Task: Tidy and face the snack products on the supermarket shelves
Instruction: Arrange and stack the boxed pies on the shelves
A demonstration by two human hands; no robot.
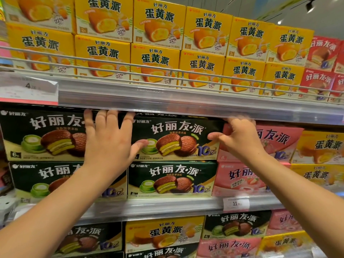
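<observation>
Hands at work on the middle shelf (167, 205) of a supermarket snack aisle. The left hand (109, 144) lies flat, fingers straight, against the fronts of two dark green pie boxes, covering the seam between the left box (42, 135) and the right box (178, 138), gripping nothing. The right hand (240, 138), blurred, curls over the top left corner of a pink box (279, 142) beside them, thumb out toward the green box. Yellow boxes (156, 36) fill the shelf above.
</observation>
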